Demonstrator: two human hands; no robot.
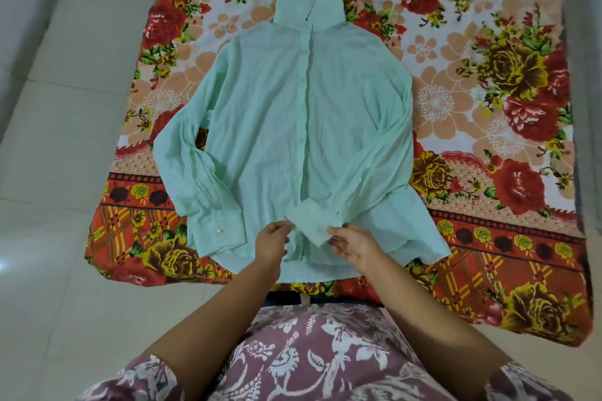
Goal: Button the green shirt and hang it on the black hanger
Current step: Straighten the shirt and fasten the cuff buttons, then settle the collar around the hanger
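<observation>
Both hands, left and right, apparently pinch the green shirt near its hem.

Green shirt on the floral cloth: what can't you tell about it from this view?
- Lowest buttons of the green shirt, fastened or not: head view, covered by the left hand, the right hand and the sleeve cuff lying across the front.
- Black hanger: not made out anywhere in the head view.
- Shirt's underside: against the floral cloth.

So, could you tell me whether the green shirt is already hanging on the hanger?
No, the green shirt lies spread flat, front up, on the floral blanket.
</observation>
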